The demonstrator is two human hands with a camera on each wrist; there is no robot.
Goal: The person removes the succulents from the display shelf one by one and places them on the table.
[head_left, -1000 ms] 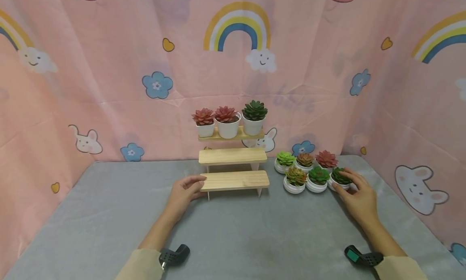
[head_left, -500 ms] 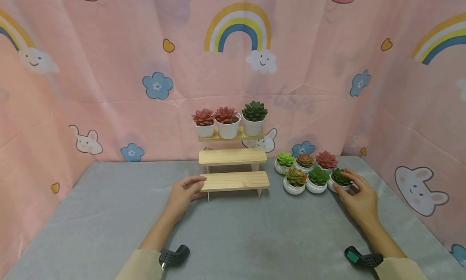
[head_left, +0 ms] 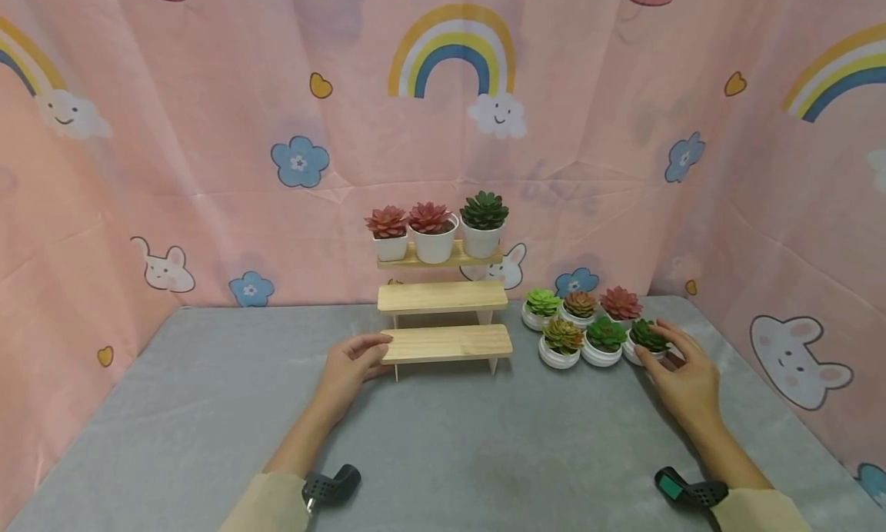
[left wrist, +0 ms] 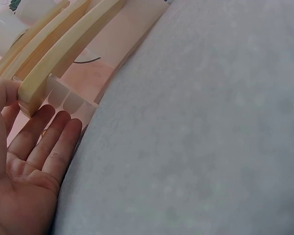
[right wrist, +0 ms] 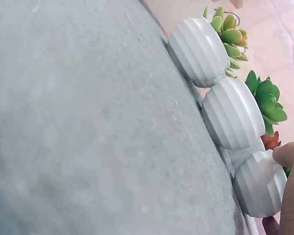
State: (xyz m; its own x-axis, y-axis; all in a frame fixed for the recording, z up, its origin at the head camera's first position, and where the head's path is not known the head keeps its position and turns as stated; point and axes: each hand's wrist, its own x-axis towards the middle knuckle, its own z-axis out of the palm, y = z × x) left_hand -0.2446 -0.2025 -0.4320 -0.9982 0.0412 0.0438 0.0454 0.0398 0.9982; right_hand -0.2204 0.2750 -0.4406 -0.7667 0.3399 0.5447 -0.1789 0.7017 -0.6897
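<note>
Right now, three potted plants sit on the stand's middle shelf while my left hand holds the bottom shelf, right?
Not the middle shelf: the head view shows the three plants on the top shelf. Your left hand does hold the bottom shelf.

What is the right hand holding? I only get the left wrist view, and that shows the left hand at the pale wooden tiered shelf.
Observer: The right hand pinches a round white ribbed pot with a dark green succulent in it.
Operator: How many white pots stand on the shelf?
Observer: Three, all on its top tier.
Operator: And what is around the pinched pot?
Observer: Five other small potted succulents stand in a cluster with it.
</note>
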